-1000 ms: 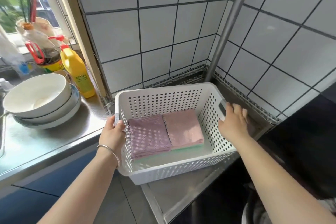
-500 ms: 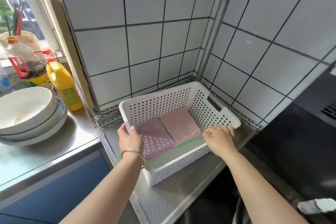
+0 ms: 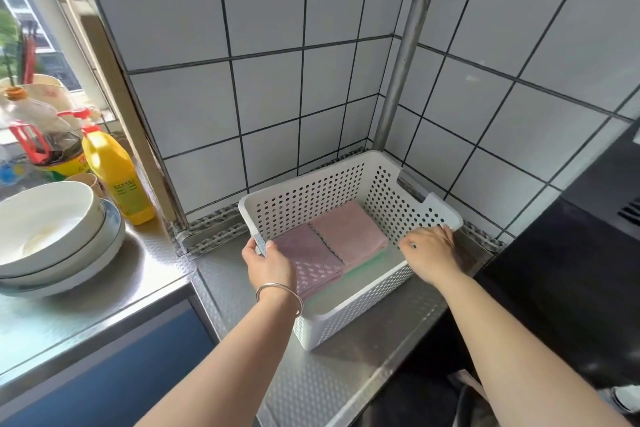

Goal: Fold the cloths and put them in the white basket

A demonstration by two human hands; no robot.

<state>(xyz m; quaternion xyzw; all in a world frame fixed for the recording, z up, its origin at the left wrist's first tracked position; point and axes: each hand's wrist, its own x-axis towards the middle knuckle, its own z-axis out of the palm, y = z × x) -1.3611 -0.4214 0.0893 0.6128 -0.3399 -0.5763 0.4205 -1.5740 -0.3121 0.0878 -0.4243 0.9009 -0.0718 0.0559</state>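
Basket [image 3: 349, 319] w/ cloths [image 3: 332, 246] btwn both hands.

Home kitchen: tiled walls [image 3: 263, 107], steel counter [image 3: 162, 267], stacked bowls [image 3: 52, 236]

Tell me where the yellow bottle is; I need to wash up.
The yellow bottle stands at the left of the head view, on the steel counter by the window frame, behind the stacked bowls.

The white perforated basket [image 3: 346, 319] sits on the steel desk [image 3: 311, 385] in the tiled corner. Two folded cloths, purple [image 3: 311, 262] and pink [image 3: 349, 230], lie flat side by side inside.
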